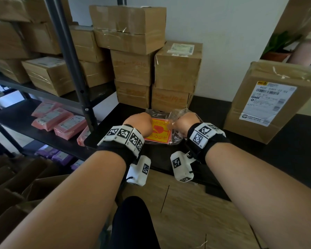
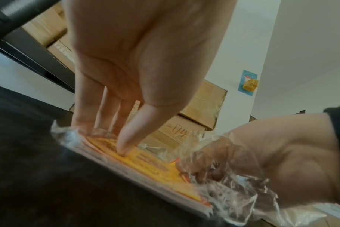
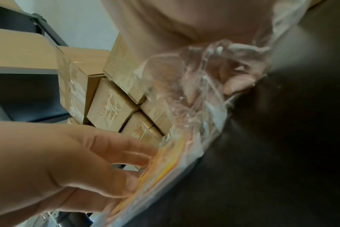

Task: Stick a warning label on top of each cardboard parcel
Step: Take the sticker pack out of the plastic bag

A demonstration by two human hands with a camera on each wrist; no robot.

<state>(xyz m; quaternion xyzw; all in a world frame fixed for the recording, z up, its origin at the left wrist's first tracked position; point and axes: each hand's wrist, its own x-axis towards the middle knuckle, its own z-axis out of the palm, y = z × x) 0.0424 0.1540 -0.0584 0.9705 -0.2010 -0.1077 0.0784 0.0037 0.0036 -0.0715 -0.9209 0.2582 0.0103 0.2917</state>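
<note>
labels [image 1: 157,131] under left hand [image 1: 139,124]

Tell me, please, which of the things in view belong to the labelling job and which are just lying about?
Belong to the job:
- stack of warning labels, under the left hand
- clear plastic bag around it, pinched by the right hand
- stacked cardboard parcels
- large parcel on the right

Just lying about:
- pink packets on the shelf
- purple packets lower down
- potted plant

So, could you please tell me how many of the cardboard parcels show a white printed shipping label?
3: the shelf parcel on the left, the parcel topping the right-hand stack, and the large parcel at far right. Others may carry labels on hidden faces.
</note>
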